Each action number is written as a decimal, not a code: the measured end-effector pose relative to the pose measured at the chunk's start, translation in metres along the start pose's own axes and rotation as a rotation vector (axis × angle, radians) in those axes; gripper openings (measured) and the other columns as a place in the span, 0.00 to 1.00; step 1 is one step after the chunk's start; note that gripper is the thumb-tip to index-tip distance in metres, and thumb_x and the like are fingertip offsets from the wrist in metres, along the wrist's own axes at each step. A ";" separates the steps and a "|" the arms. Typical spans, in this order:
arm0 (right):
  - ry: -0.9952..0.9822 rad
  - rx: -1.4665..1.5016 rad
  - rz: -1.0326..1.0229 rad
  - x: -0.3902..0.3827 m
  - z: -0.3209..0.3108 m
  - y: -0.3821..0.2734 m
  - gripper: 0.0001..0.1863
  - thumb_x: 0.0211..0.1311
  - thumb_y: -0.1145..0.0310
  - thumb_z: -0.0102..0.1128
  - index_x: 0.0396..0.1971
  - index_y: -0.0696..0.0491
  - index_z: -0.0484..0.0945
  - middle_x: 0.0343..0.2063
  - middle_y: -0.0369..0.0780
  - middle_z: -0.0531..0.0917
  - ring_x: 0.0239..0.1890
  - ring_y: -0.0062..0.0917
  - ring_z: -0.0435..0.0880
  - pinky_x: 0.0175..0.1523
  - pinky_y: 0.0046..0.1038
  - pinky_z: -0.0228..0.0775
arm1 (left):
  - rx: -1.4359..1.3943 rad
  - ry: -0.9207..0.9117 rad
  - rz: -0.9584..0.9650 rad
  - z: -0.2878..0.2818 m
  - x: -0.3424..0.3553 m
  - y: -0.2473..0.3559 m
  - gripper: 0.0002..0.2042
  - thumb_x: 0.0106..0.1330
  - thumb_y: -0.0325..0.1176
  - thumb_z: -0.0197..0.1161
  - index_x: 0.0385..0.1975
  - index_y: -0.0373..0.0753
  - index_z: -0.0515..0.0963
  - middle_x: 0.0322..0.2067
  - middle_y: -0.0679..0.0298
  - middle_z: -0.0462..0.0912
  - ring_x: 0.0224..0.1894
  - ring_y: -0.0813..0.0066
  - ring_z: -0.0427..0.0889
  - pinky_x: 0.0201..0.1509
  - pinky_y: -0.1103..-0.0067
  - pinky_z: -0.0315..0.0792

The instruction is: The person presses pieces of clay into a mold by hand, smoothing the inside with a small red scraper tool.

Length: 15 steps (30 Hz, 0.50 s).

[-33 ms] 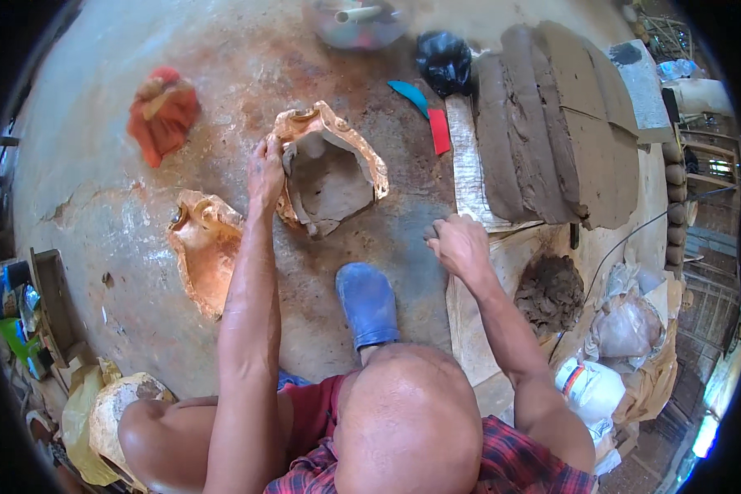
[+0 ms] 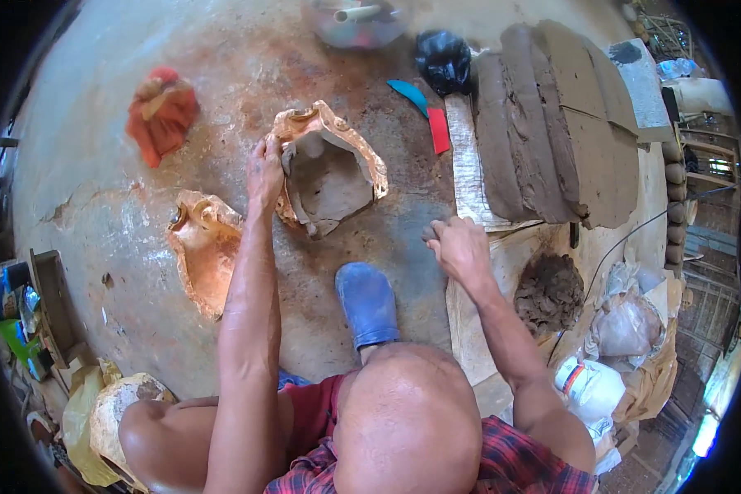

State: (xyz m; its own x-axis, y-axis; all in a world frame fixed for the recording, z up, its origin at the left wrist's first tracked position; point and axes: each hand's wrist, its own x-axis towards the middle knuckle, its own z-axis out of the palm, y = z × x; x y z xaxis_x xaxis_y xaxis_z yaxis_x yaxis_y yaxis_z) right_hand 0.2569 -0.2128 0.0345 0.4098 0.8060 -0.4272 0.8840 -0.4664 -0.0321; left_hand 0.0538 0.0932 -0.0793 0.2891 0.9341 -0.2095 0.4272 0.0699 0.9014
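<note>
An orange-brown plaster mould stands on the floor ahead of me, lined inside with grey clay. My left hand is closed on its left rim, fingers at the edge. To the right of the mould and apart from it, my right hand hangs over the floor, fingers curled round a small grey lump of clay. A second mould piece, hollow and without clay, lies left of my left forearm, which partly covers it.
Stacked clay slabs stand at right on a pale board, with a loose clay heap nearer me. Beyond lie a red strip, a teal curved tool, a black bag and a basin. An orange cloth lies far left.
My right hand has shifted very slightly. My left hand and the mould stay where they were.
</note>
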 end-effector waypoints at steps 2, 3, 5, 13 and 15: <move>0.164 0.071 -0.043 -0.019 0.026 -0.009 0.19 0.66 0.64 0.66 0.55 0.50 0.84 0.46 0.45 0.85 0.54 0.41 0.81 0.60 0.47 0.69 | 0.003 -0.003 -0.014 -0.002 0.002 -0.003 0.21 0.81 0.46 0.51 0.51 0.34 0.83 0.43 0.51 0.88 0.46 0.60 0.85 0.53 0.65 0.75; 0.246 0.105 -0.064 -0.029 0.049 -0.011 0.20 0.67 0.64 0.66 0.58 0.50 0.83 0.49 0.46 0.84 0.58 0.42 0.80 0.64 0.48 0.67 | 0.003 -0.006 -0.022 -0.002 0.002 -0.004 0.21 0.81 0.46 0.51 0.50 0.34 0.83 0.43 0.52 0.88 0.45 0.60 0.85 0.53 0.65 0.75; 0.184 -0.001 0.012 -0.040 0.106 -0.016 0.36 0.72 0.51 0.60 0.73 0.53 0.67 0.72 0.51 0.68 0.77 0.50 0.60 0.77 0.57 0.47 | 0.003 -0.012 -0.023 0.001 0.001 -0.010 0.21 0.81 0.47 0.51 0.50 0.34 0.83 0.43 0.52 0.88 0.45 0.60 0.85 0.53 0.65 0.75; 0.511 0.102 0.329 0.102 0.077 0.007 0.53 0.75 0.27 0.32 0.81 0.59 0.48 0.82 0.49 0.49 0.84 0.53 0.40 0.76 0.73 0.25 | -0.039 -0.036 -0.019 0.001 0.006 -0.016 0.22 0.82 0.48 0.51 0.54 0.34 0.83 0.44 0.54 0.89 0.46 0.66 0.84 0.53 0.68 0.75; 0.587 0.064 0.333 0.122 0.072 0.032 0.53 0.75 0.27 0.30 0.81 0.59 0.49 0.82 0.49 0.49 0.83 0.53 0.40 0.77 0.73 0.25 | -0.094 -0.063 -0.054 0.009 0.006 -0.011 0.22 0.82 0.48 0.51 0.54 0.34 0.83 0.45 0.54 0.89 0.46 0.65 0.84 0.54 0.67 0.75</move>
State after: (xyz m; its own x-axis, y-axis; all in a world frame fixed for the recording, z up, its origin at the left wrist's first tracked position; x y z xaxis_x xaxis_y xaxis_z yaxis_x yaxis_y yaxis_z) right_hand 0.3193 -0.1556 -0.0836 0.7284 0.6713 0.1372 0.6816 -0.7304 -0.0444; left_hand 0.0590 0.0947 -0.0937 0.3222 0.9046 -0.2792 0.3625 0.1546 0.9191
